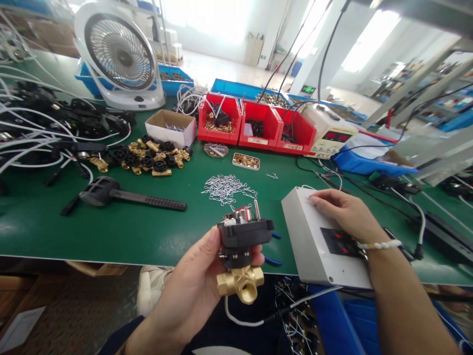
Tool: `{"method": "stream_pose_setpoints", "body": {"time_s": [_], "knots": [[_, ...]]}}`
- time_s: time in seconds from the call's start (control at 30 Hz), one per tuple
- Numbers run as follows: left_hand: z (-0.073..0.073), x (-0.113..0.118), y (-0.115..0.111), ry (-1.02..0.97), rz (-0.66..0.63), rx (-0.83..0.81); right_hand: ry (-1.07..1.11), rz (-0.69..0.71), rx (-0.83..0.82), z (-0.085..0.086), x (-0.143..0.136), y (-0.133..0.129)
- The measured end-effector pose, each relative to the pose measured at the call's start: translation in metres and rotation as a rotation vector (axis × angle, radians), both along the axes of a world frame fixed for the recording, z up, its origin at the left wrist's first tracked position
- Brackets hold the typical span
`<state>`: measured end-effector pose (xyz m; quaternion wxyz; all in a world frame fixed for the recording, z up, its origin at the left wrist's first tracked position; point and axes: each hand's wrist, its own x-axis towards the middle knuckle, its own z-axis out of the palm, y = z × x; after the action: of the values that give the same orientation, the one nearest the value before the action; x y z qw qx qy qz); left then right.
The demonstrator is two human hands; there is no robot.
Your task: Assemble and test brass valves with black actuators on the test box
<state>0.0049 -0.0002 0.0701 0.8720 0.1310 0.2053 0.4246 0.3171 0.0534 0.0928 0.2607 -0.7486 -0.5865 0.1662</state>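
My left hand (201,273) is closed around a motorized brass ball valve, held upright over the table's front edge. Its black actuator housing (246,234) is uncovered on top, showing electronic parts and a thin upright metal pin. Below is the brass valve body (240,283), one threaded port facing me. A white cable hangs beneath. My right hand (342,209) rests on the grey control box (305,236), thumb and fingertips drawn together at its far end; whatever lies between them is hidden. The box's dark display shows red marks. A bracelet circles the right wrist.
A rubber mallet (131,197) lies left, near brass valve bodies (148,158). Loose metal clips (225,189) are piled centrally. Behind stand red bins (258,125), a white carton (172,129), a fan (120,54) and a power supply (328,130). Blue-handled pliers (273,260) lie behind the valve.
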Motion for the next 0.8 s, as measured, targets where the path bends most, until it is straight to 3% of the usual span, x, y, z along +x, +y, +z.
{"method": "stream_pose_setpoints", "body": {"time_s": [0.43,0.63,0.8], "knots": [[0.0036,-0.0014,-0.003,-0.034,-0.003,0.0,-0.009,-0.008,-0.021,0.0016,-0.001,-0.0003],[-0.0006,0.0021,0.0,-0.367,-0.13,-0.052,-0.019,0.01,-0.05,0.0011,0.0017,0.001],[-0.0055,0.0038,-0.0004,-0.452,-0.159,0.016,-0.056,-0.01,-0.052,-0.001,0.0049,0.0086]]}}
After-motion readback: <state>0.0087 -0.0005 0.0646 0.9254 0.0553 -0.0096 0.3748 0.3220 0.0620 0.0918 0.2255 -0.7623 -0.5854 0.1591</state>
